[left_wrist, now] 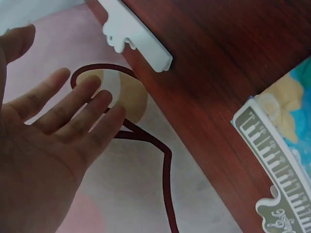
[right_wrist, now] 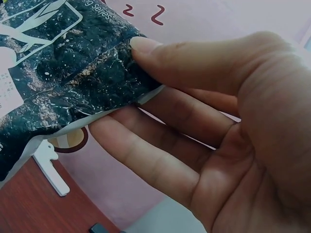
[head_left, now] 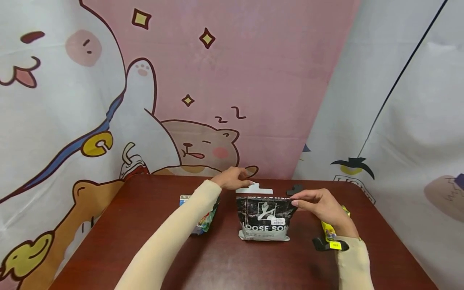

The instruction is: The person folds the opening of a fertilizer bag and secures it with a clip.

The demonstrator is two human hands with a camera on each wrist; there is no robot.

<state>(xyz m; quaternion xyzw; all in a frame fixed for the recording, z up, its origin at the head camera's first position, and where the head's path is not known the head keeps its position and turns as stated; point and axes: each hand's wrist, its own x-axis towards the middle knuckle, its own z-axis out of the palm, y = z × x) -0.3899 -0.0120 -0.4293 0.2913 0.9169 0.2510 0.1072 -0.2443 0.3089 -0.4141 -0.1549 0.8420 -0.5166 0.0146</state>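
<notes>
A black and grey bag printed "LOOSE SO..." stands upright on the table. My right hand pinches its top right corner between thumb and fingers; in the right wrist view the thumb lies on the dark printed face, the other fingers behind it. Beyond the bag's top edge lies a white bag clip with a wavy outline. My left hand hovers right by that clip with nothing held; its fingers look loosely extended in the left wrist view.
A colourful bag with a piano-key clip lies left, partly behind my left sleeve. Near the far edge is a black clip. A yellow packet is partly hidden by my right forearm. Printed cloth hangs behind the table.
</notes>
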